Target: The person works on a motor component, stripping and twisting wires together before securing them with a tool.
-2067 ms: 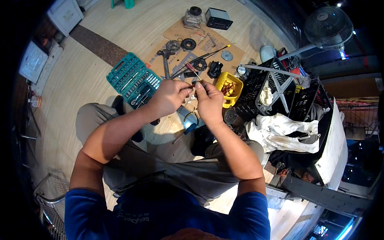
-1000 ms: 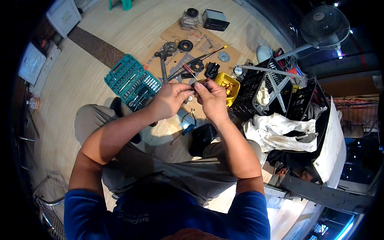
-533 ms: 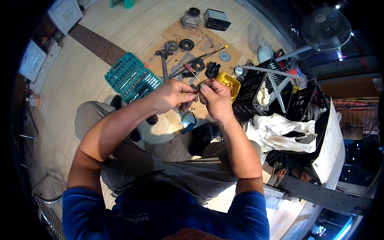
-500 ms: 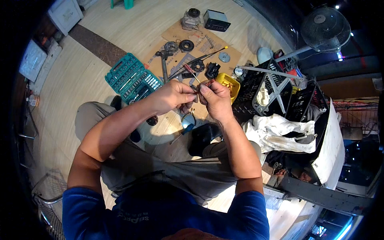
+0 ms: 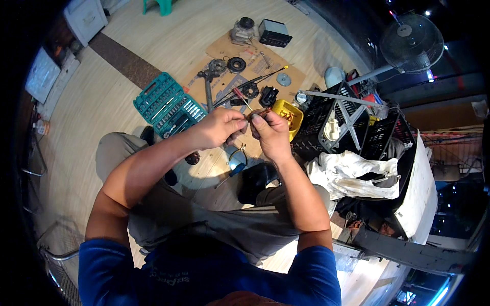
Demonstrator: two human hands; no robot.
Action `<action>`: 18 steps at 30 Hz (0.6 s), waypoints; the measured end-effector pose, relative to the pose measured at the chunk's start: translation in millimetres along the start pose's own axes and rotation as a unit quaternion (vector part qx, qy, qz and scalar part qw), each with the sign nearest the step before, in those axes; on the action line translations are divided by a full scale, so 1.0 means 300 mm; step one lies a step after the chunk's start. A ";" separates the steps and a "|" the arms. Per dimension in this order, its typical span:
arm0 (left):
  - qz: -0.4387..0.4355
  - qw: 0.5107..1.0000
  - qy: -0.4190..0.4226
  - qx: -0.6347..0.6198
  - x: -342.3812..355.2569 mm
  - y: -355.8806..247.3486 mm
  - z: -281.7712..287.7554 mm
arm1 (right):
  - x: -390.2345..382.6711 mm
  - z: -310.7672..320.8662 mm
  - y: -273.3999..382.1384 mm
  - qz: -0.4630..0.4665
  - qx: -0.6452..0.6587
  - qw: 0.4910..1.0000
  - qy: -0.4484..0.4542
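Note:
My left hand (image 5: pixel 223 127) and my right hand (image 5: pixel 272 133) meet over the cardboard, with thumbs and fingertips pinched close together. Between them is a small dark part with copper-coloured bits (image 5: pixel 264 111), mostly covered by the fingers. Just beyond the fingertips, a red-handled screwdriver (image 5: pixel 238 93) points its shaft toward my hands. Right of my right hand, a yellow bin (image 5: pixel 295 133) contains copper-coloured pieces. A blue-handled tool (image 5: pixel 237 169) lies on the floor below my hands.
A green socket set case (image 5: pixel 164 104) lies open at left. On the cardboard (image 5: pixel 224 51) are a hammer (image 5: pixel 209 92), a black ring (image 5: pixel 236 65) and a metal disc (image 5: pixel 284 79). Black crates (image 5: pixel 312 130), a white cloth (image 5: pixel 352 173) and a fan (image 5: pixel 412 43) stand or lie at right.
The whole view has shifted slightly, with the floor items sitting a little lower in the picture. Both hands stay pinched together, with the fingertips slightly shifted.

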State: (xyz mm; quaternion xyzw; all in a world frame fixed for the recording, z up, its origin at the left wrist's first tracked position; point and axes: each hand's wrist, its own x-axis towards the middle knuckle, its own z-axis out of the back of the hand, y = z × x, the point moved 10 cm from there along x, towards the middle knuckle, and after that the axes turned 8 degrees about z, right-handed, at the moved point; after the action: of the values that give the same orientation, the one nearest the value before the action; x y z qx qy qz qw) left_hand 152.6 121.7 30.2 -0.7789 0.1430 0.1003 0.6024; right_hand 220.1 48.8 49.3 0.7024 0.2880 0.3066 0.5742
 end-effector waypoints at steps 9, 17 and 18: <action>-0.067 0.933 -0.235 0.263 -0.053 -0.097 0.090 | -0.005 0.002 0.049 0.017 -0.166 0.983 -0.075; -0.131 0.888 -0.259 0.357 -0.071 -0.143 0.051 | -0.013 0.014 0.029 0.025 -0.184 0.980 -0.075; -0.129 0.877 -0.268 0.377 -0.069 -0.141 0.049 | -0.010 0.016 0.031 0.027 -0.183 0.979 -0.080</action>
State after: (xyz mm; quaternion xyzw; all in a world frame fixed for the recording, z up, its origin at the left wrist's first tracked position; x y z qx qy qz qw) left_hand 148.1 148.1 71.8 -0.4474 -0.0990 0.1654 0.8733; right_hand 222.4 41.9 57.5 0.6151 0.1612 0.3121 0.7059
